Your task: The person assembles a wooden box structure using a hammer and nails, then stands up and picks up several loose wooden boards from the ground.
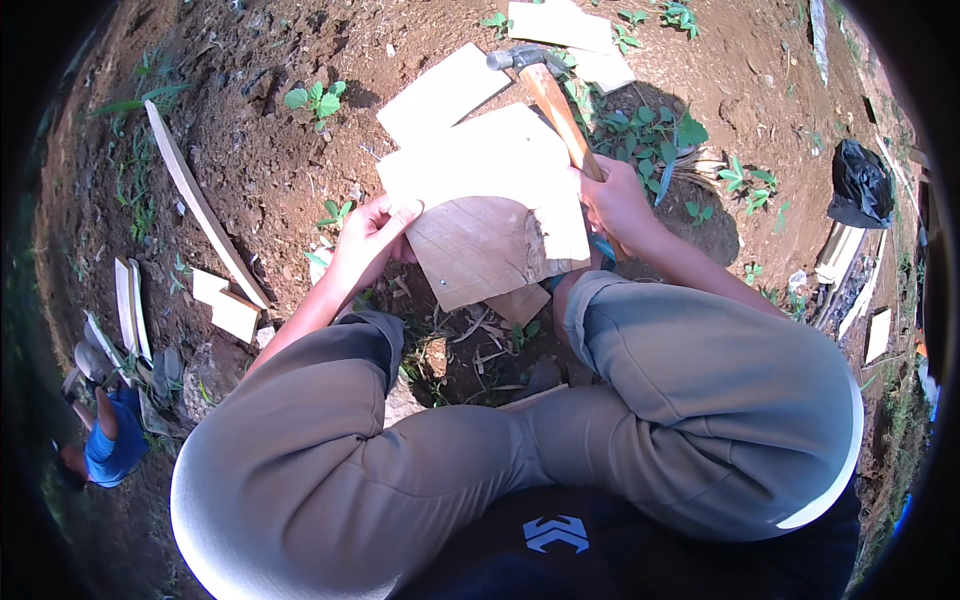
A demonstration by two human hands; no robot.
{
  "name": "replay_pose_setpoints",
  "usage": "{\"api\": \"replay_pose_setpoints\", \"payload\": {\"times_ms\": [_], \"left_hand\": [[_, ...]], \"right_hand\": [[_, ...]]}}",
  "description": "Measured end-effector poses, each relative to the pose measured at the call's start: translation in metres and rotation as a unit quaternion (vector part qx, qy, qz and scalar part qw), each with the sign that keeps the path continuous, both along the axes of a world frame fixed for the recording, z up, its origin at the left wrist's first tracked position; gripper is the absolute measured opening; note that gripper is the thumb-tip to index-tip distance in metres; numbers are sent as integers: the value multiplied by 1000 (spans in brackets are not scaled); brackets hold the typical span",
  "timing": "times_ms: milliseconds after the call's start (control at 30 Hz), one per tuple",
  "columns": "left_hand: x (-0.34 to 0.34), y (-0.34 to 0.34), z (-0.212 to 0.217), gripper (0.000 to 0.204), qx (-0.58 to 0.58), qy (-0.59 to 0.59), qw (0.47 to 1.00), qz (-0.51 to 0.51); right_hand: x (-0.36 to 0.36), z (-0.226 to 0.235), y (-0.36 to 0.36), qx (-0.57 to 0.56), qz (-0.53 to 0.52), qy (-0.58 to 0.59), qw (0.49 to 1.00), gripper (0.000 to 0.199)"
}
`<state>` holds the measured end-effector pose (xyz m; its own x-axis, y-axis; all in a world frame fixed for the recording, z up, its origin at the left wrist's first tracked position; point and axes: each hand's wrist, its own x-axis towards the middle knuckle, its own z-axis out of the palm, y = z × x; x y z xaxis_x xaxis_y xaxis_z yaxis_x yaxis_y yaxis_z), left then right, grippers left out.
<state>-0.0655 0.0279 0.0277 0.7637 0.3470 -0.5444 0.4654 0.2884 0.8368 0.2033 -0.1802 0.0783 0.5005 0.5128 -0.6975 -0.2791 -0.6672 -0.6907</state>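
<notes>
A pale square wooden board is held out between my knees, its far part glaring white in the sun and its near part in shadow. My left hand pinches its left edge, thumb on top. At the right edge, my right hand is closed around the wooden handle of a hammer. The hammer slants away to the upper left, its metal head lying over the pale boards. Whether the right fingers also grip the board is hidden. Just beyond lies another flat board, partly covered.
More pale boards lie at the far side. A long curved wood strip and small wood pieces lie left on the soil. A black plastic bag sits at the right. A person in blue is at the far left.
</notes>
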Motion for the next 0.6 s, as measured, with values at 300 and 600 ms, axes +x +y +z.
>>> {"api": "replay_pose_setpoints", "payload": {"times_ms": [300,600], "left_hand": [[15,-20,-4,40,-99,51,994,-19],[27,-20,-5,46,-80,5,995,-57]], "right_hand": [[22,-9,8,-51,27,-123,991,24],[6,21,-11,-94,-30,-15,995,26]]}}
